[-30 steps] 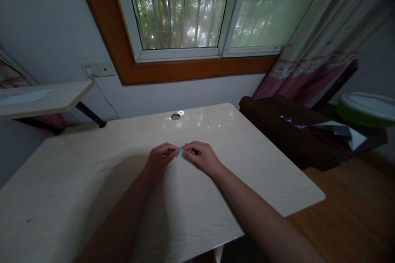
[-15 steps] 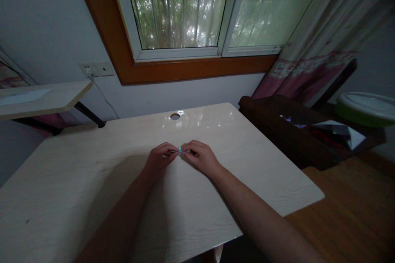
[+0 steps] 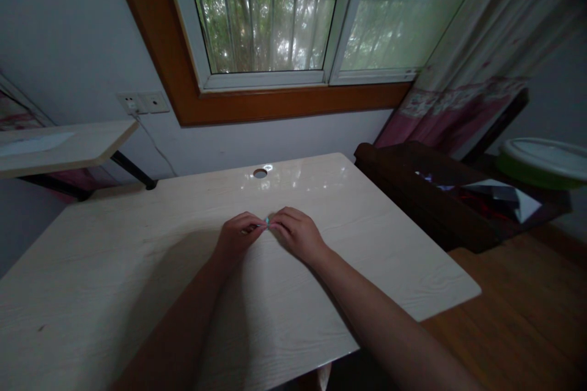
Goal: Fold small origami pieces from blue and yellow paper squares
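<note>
Between my fingertips, over the middle of the pale wooden table (image 3: 302,293), is a tiny light-blue piece (image 3: 267,221). Its kind is too small to make out, and my fingers cover most of it. My left hand (image 3: 238,235) pinches it from the left, thumb against forefinger. From the right, my right hand (image 3: 296,232) pinches the same piece, its fingers curled in. The tips of both hands nearly meet there.
A raised shelf (image 3: 68,146) on black legs stands at the table's back left. Near the back edge is a round cable hole (image 3: 260,173). To the right is a dark wooden piece of furniture (image 3: 413,195) with papers and a green tub (image 3: 541,165).
My right hand has turned slightly, its fingers closing further around the light-blue piece, so less of it shows. My left hand stays almost where it was.
</note>
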Available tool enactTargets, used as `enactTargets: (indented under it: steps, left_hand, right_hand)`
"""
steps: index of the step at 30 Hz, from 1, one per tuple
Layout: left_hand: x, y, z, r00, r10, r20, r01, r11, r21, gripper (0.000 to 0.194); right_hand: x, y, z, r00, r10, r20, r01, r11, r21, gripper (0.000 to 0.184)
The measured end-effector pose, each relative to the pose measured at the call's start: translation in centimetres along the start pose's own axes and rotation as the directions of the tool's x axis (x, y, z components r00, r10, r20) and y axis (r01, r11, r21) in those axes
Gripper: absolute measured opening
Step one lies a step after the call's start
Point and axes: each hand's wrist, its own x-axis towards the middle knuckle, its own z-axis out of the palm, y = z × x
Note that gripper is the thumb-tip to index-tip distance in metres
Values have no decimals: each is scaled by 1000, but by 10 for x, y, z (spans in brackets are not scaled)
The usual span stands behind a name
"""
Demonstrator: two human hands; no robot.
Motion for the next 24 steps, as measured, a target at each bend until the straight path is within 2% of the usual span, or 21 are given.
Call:
enactTargets:
  steps: [11,24]
  left_hand:
    - [2,7,2,999,15,-41,-11,997,82,5]
    - [2,5,0,998,9,-54,-8,1000,20,4]
  right_hand:
    - [-1,-6,3,1000,17,12,-16,991,-133,16]
    - [-1,-9,-1,999,12,33,-7,990,-143,17]
